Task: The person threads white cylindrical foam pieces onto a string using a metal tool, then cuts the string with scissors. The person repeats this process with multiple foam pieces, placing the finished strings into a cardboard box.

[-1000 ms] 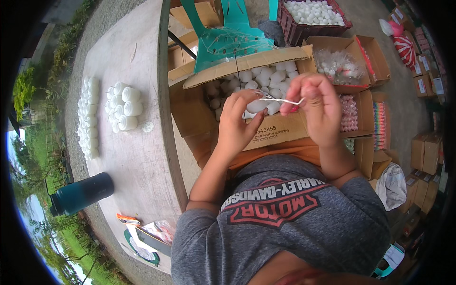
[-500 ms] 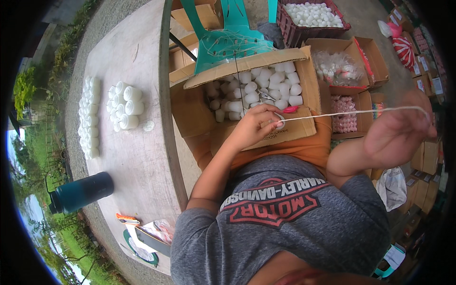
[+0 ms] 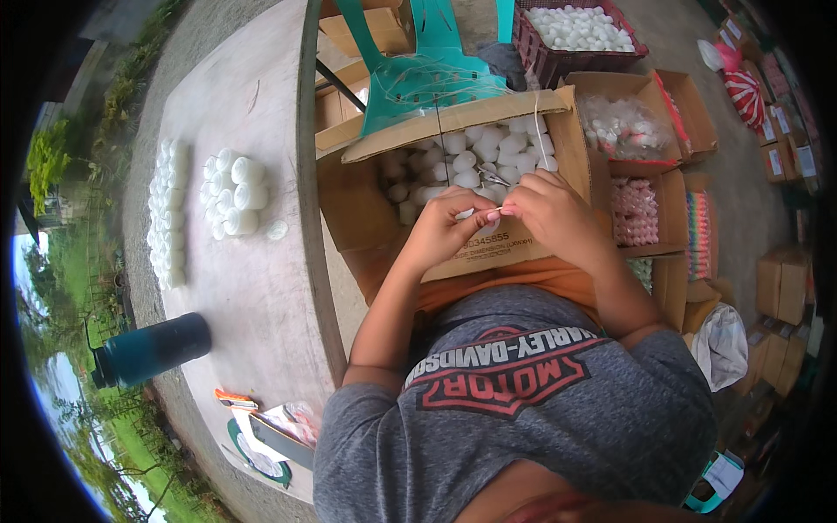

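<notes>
My left hand (image 3: pixel 449 228) is closed in a pinch over the near flap of an open cardboard box (image 3: pixel 475 253). A small white rounded piece, partly covered, sits at its fingers with white string. My right hand (image 3: pixel 554 213) pinches the string close to the left fingertips, and the two hands almost touch. From the right hand a length of white string (image 3: pixel 538 122) rises in a curve over the box's far edge. Inside the box lie many white cup-shaped pieces (image 3: pixel 462 161). Metal scissors blades (image 3: pixel 493 177) show among them; their handle is hidden.
At left, a pale table (image 3: pixel 253 305) holds groups of white pieces (image 3: pixel 235 193), a dark teal bottle (image 3: pixel 153 349) and an orange cutter (image 3: pixel 235 399). Ahead stands a teal chair (image 3: pixel 427 83) with loose string. A dark red crate (image 3: pixel 580 59) and several cartons (image 3: pixel 645 231) stand right.
My right hand has come in from the far right, where it held the string stretched out, to meet my left hand. The string now hangs slack, and the pink scissors handle is covered.
</notes>
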A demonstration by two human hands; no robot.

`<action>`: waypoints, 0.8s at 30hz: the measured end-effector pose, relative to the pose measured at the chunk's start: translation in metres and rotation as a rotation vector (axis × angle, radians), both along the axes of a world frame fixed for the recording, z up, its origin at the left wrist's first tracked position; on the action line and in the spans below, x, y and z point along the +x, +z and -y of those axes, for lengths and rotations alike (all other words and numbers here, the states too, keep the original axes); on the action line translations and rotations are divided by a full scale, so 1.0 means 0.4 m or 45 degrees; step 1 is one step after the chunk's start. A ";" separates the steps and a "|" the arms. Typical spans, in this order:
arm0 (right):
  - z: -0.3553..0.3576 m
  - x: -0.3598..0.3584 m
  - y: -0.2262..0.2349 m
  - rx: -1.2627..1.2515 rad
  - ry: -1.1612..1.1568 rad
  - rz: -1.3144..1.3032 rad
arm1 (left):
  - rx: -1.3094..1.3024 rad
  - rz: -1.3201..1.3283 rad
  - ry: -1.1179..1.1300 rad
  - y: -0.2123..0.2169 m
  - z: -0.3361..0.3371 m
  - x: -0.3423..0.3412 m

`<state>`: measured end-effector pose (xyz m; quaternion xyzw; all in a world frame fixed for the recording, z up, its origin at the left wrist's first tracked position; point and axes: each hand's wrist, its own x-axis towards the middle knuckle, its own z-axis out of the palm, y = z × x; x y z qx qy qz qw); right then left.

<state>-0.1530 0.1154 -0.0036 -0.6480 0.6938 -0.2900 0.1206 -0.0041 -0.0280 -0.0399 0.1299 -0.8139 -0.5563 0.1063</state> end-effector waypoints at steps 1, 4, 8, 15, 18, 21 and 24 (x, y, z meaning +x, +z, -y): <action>0.002 0.000 0.001 -0.088 -0.021 0.023 | -0.038 -0.059 0.011 -0.010 0.002 -0.003; 0.008 -0.002 0.008 -0.294 -0.121 0.084 | -0.145 -0.159 0.037 -0.059 0.008 -0.012; 0.035 -0.020 -0.068 -0.429 -0.340 0.196 | 0.313 -0.239 0.129 -0.083 -0.001 -0.019; 0.041 0.047 -0.081 -0.421 -0.178 0.092 | 0.585 -0.269 0.381 -0.054 -0.017 -0.025; 0.041 0.027 -0.056 -0.383 -0.263 -0.149 | -0.135 -0.177 0.213 -0.063 -0.004 -0.015; 0.050 0.017 -0.063 -0.412 -0.438 -0.316 | -0.140 -0.017 0.148 -0.060 -0.001 -0.017; 0.043 0.037 -0.077 -0.444 -0.547 -0.292 | 0.219 0.072 0.272 -0.083 -0.010 -0.017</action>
